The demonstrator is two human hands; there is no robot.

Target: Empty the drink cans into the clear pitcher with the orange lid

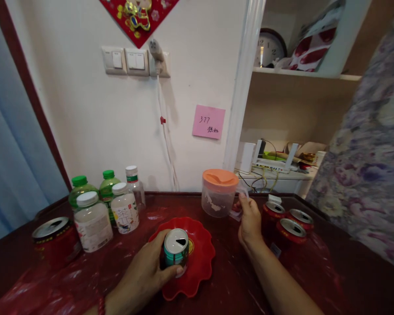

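Note:
My left hand (154, 264) is wrapped round a green can (176, 247) with an opened top, over a red scalloped plate (202, 262). Whether the can's base touches the plate is hidden. My right hand (250, 218) is closed round the handle of a clear plastic pitcher (218, 199) with an orange lid (220, 178). The pitcher stands upright at the back of the dark red table, behind and right of the plate.
Bottles with green caps (79, 188) and white-capped bottles (92, 225) stand at the left, beside a large red can (56, 240). Several red cans (291, 234) are right of my right hand. The wall (184, 166) rises behind the table.

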